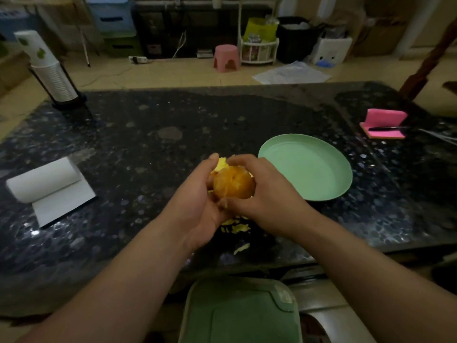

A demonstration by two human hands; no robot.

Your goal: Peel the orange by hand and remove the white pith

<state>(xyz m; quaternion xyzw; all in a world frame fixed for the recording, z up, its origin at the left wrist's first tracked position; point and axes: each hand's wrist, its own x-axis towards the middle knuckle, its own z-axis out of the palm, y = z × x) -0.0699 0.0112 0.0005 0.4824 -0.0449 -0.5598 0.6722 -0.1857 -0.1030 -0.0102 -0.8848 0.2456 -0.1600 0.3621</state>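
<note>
Two bare hands, one fruit; round orange (233,183), mostly stripped of rind and streaked with pale pith, held above the near-centre of the dark speckled stone table (148,134), probably so scraps drop in one spot; left hand (197,206) cradles the fruit from nine o'clock, fingers curled round its far side, a loose yellow peel flap (220,164) against them at eleven o'clock; right hand (262,194) clasps it from three o'clock, thumb pressing at six o'clock, fingertips at twelve; whether they pinch pith cannot be told; torn yellow peel scraps (235,227) on the table at six o'clock of the fruit; round pale-green plastic plate (309,169) at two o'clock, presumably awaiting the cleaned fruit; green lidded bin (237,315) below the table edge, at six o'clock.
</note>
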